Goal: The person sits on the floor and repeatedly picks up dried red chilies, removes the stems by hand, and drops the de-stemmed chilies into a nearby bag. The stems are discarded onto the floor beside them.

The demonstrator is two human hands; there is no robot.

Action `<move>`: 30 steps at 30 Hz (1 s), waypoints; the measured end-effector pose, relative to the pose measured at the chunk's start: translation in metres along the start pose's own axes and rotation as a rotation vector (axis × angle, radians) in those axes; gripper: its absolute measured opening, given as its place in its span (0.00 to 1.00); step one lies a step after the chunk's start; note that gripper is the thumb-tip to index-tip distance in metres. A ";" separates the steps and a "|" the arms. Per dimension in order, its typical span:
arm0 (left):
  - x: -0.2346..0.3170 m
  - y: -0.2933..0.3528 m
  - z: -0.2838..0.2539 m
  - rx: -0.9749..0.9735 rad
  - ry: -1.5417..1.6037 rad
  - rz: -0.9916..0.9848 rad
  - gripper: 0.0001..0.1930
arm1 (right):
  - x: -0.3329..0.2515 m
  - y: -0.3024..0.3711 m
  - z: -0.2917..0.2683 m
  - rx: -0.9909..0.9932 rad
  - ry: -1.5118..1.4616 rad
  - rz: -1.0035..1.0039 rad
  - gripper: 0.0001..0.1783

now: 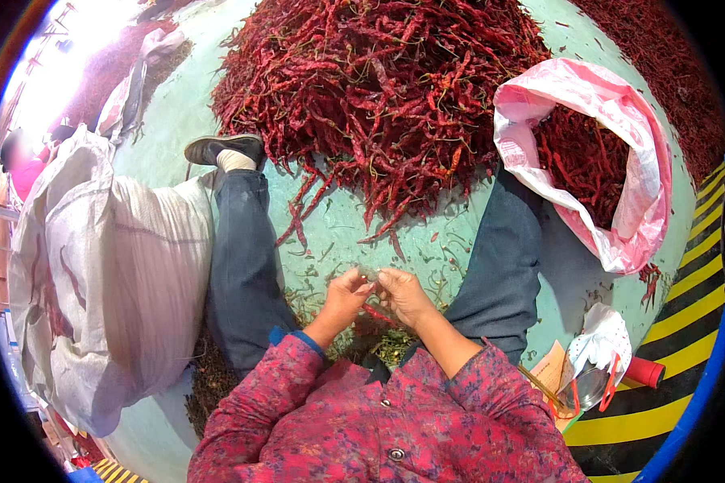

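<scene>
My left hand (345,301) and my right hand (404,299) meet above the floor between my legs, both closed in a pinch. A dried red chili pepper (380,315) is gripped at the fingers, its body slanting below my right hand. The exact fingertip contact is too small to make out. Beyond my hands rises a large heap of dried red chilies (379,105), with several loose ones at its near edge. Small stems and green-brown scraps (395,342) lie under and around my hands.
A pink-and-white sack (648,189) holding chilies stands open at the right. On the left is a big white woven sack (157,266). A bag with red handles (604,338) and a red cylinder (644,372) lie near yellow-black floor stripes (677,322). Another person (26,167) is at far left.
</scene>
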State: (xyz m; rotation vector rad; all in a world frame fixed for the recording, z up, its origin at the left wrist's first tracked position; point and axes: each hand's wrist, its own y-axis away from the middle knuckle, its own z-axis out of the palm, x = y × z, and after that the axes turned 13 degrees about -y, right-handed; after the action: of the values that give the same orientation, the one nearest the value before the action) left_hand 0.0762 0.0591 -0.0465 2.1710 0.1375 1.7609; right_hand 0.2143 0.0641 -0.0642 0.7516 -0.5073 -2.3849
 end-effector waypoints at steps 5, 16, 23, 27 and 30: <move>0.025 0.011 -0.004 0.049 -0.269 0.045 0.08 | -0.008 0.003 0.002 0.007 0.248 -0.099 0.08; 0.036 0.020 -0.008 -0.146 -0.832 0.481 0.06 | -0.005 0.004 0.006 -0.002 1.015 -0.453 0.09; 0.004 0.003 -0.039 -0.126 -0.874 0.103 0.19 | -0.140 0.033 -0.009 -0.102 -0.163 -0.724 0.08; -0.006 -0.042 -0.090 0.156 -1.234 0.010 0.12 | -0.194 0.061 0.009 0.253 -0.414 -0.835 0.29; -0.027 -0.066 -0.118 0.081 -1.521 0.181 0.06 | -0.121 0.047 0.012 0.124 -0.270 -0.443 0.24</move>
State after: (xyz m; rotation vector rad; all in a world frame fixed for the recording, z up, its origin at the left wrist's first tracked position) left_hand -0.0351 0.1370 -0.0722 2.9575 -0.3671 -0.2018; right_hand 0.3070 0.1064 0.0163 0.6494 -0.6592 -2.9136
